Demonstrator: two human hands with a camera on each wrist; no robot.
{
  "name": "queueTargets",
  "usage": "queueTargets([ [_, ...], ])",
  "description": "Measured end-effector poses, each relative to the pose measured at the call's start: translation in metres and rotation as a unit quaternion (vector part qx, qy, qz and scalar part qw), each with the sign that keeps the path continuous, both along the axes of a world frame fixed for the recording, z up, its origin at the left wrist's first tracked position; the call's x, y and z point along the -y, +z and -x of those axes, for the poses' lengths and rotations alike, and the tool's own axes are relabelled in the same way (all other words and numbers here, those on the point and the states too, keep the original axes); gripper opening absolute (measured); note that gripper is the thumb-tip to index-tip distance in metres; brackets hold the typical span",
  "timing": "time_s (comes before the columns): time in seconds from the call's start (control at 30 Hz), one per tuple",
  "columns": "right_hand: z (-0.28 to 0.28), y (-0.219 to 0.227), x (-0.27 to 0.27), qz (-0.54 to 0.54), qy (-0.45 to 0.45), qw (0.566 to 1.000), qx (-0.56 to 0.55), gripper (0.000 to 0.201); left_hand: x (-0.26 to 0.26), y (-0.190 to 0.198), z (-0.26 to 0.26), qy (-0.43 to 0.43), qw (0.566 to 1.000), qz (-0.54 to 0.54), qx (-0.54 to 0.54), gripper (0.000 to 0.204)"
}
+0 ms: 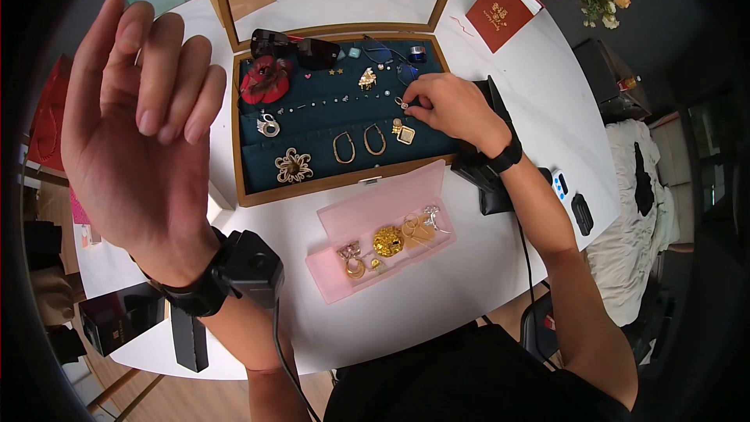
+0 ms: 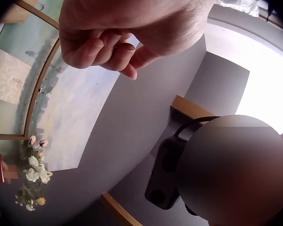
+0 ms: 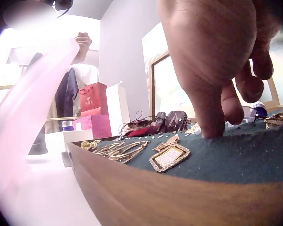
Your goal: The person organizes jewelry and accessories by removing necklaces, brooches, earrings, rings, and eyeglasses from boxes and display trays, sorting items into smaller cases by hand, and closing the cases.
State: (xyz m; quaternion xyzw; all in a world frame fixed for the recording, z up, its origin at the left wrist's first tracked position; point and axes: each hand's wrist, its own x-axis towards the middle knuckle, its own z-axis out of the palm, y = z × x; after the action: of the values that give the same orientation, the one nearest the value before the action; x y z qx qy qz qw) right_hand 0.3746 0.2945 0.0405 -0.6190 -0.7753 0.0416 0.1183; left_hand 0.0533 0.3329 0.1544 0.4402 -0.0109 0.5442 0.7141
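My right hand (image 1: 457,109) reaches into a wooden jewellery case (image 1: 328,187) lined with dark green cloth. Thumb and forefinger pinch a small gold ring-like piece with a stone (image 1: 401,103), low against the lining. Just below it lies a gold perfume-bottle-shaped brooch (image 1: 404,134), seen close up in the right wrist view beside the fingertips. Two hoop earrings (image 1: 375,140), a flower brooch (image 1: 293,166) and a swan brooch (image 1: 268,125) are also in the case. My left hand (image 1: 141,133) is raised at the left, palm showing, fingers loosely bent around nothing.
An open pink box (image 1: 332,285) with several gold pieces stands in front of the case. The case's glass lid (image 1: 441,0) is up. Sunglasses (image 1: 316,53) and a red flower (image 1: 266,80) lie inside. Behind are a red booklet (image 1: 494,19) and flowers (image 1: 609,8).
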Motion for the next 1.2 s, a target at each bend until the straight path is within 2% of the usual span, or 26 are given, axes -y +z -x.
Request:
queueTargets([
  [0.2,0.006,0.001,-0.003,-0.005,-0.006,1.000,0.007,0.016,0.001,0.002,0.000,0.002,1.000,0.002,0.000,0.023],
  [0.27,0.011,0.009,-0.003,0.037,-0.024,0.999,0.032,0.014,0.001,0.002,0.001,0.000,1.000,0.001,0.001,0.023],
  [0.4,0.013,0.022,-0.001,0.055,-0.037,0.997,0.037,0.015,-0.001,0.001,0.004,-0.004,1.000,-0.005,0.005,0.023],
  [0.5,0.007,0.019,-0.004,0.017,-0.020,0.999,0.029,0.015,-0.003,0.000,0.005,-0.016,1.000,-0.006,0.009,0.023],
  [0.57,0.001,0.012,-0.011,-0.011,0.036,0.998,0.041,0.012,-0.003,0.000,0.005,-0.025,1.000,-0.005,0.009,0.023],
  [0.6,0.000,0.011,-0.014,-0.011,0.036,0.998,0.041,0.012,-0.002,0.000,0.004,-0.023,1.000,-0.004,0.009,0.023],
  [0.67,0.000,0.011,-0.020,0.038,0.054,0.996,0.062,0.011,0.001,0.002,0.003,-0.022,1.000,-0.003,0.009,0.023],
  [0.73,0.005,0.014,-0.021,0.048,0.051,0.995,0.068,0.011,0.004,0.005,0.002,0.011,1.000,0.021,0.000,0.023],
  [0.8,0.011,0.017,-0.020,0.060,0.049,0.994,0.075,0.011,0.002,0.004,0.002,0.006,1.000,0.007,0.004,0.023],
  [0.87,0.017,0.021,-0.016,0.061,0.005,0.995,0.085,0.012,0.001,0.003,0.003,0.002,1.000,-0.005,0.008,0.023],
  [1.0,0.021,0.018,-0.012,0.078,-0.015,0.993,0.092,0.014,0.002,0.003,0.003,0.008,1.000,0.002,0.008,0.023],
  [1.07,0.021,0.014,-0.015,0.086,-0.044,0.994,0.052,0.015,0.002,0.003,0.003,0.008,1.000,0.006,0.008,0.024],
  [1.2,0.021,0.011,-0.019,0.088,-0.068,0.993,0.048,0.014,0.001,0.004,0.006,0.014,1.000,0.021,-0.008,0.024],
])
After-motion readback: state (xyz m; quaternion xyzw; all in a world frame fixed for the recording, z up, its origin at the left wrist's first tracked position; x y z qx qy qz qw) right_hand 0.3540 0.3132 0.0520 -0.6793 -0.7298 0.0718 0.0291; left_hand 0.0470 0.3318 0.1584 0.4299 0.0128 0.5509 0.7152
